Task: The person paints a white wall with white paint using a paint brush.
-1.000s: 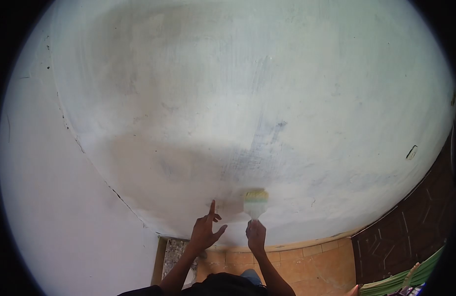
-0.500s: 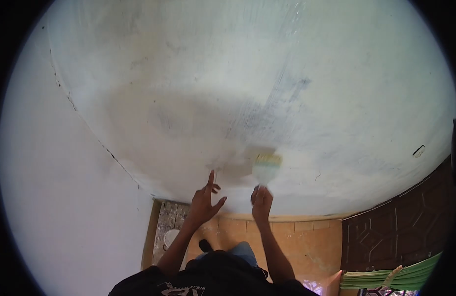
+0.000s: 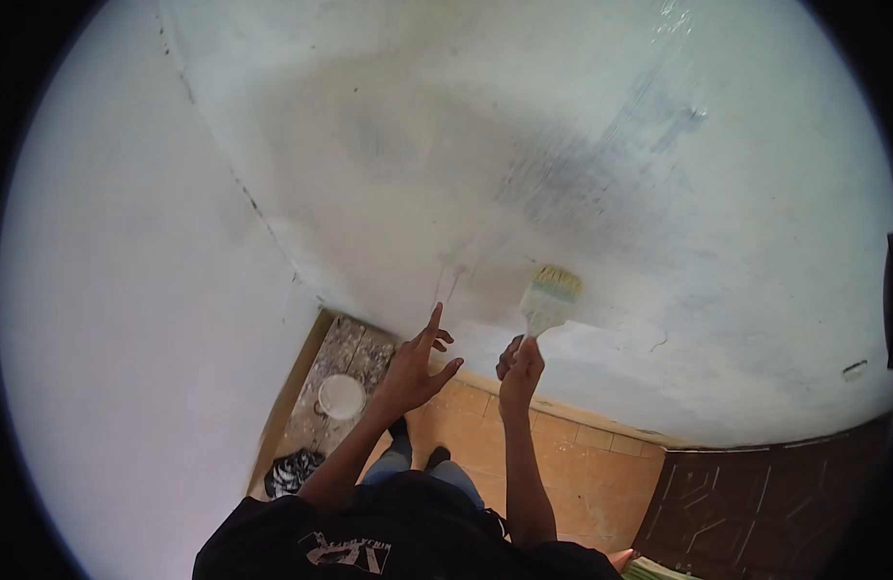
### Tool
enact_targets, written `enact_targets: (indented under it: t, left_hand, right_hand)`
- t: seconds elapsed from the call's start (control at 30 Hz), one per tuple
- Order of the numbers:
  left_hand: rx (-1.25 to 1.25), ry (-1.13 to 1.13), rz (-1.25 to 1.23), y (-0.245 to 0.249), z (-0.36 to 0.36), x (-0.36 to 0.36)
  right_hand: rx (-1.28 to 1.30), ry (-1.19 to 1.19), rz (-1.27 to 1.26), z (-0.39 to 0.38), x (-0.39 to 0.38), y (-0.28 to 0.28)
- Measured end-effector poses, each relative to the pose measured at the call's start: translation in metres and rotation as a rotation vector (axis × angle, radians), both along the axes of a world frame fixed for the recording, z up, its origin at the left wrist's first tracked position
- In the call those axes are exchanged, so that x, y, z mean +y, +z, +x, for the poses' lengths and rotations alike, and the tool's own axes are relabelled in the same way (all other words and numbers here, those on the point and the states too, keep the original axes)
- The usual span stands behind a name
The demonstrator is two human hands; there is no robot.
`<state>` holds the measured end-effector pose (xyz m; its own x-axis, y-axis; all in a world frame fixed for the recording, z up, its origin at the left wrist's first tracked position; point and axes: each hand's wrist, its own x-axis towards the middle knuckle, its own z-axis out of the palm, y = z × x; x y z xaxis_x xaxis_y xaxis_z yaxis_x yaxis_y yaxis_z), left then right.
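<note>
My right hand (image 3: 522, 372) is wrapped round the handle of a wide paintbrush (image 3: 553, 296), its bristles pointing up toward the wall. Paint coats the brush, and its bristle tips look yellowish. My left hand (image 3: 417, 367) holds nothing; its index finger points up at the wall, with the thumb spread away. Just above that fingertip, two short wet streaks run down the painted wall (image 3: 388, 193). Grey, patchy brush marks show higher up, right of the middle.
A white bucket (image 3: 341, 397) stands on a paint-spattered strip of floor at the lower left, near a black-and-white cloth (image 3: 294, 472). Orange floor tiles (image 3: 562, 483) lie below me. At the lower right is a dark panelled door (image 3: 746, 503). A side wall (image 3: 147, 319) rises on the left.
The view has tilted and shifted, bringing the bucket and cloth further into sight. The brush now leans to the right, and both hands appear slightly higher and further right.
</note>
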<state>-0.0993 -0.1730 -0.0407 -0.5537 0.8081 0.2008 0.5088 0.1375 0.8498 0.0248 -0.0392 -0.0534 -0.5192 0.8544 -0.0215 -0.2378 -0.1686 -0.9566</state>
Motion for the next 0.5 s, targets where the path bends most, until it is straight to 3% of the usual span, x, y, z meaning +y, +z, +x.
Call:
enact_targets:
  t: [0.17, 0.5]
  left_hand:
    - [-0.083, 0.110, -0.057, -0.024, 0.033, -0.030]
    - [-0.076, 0.272, -0.117, -0.072, 0.091, -0.077]
  right_hand:
    - [-0.044, 0.093, -0.008, 0.003, 0.002, 0.020]
    - [-0.123, 0.361, -0.009, 0.012, -0.038, -0.024]
